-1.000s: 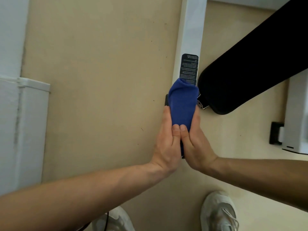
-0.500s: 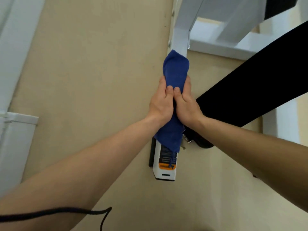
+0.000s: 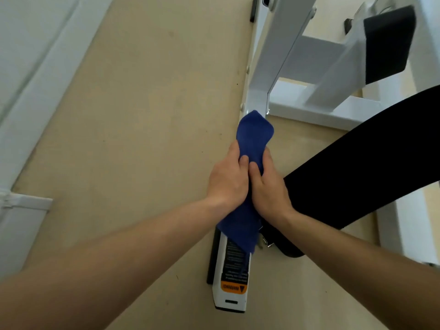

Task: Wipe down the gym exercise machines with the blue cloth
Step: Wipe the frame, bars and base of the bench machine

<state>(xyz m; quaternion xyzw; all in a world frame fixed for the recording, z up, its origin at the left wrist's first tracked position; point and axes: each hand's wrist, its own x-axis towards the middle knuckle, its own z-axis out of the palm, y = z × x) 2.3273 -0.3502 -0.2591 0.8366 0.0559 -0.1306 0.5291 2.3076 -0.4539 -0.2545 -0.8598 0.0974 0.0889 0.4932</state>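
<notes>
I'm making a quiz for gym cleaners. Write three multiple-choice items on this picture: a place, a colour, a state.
1. Where is the blue cloth? A) in a bucket B) draped over the white frame bar C) on a shelf
2. The warning label band is: A) orange B) green C) purple
3. The left hand and right hand: A) both grip the cloth B) only the left grips it C) both hang idle
Answers: 1 B, it wraps the bar; 2 A, the band shows orange; 3 A, fingers of both curl round it.
</notes>
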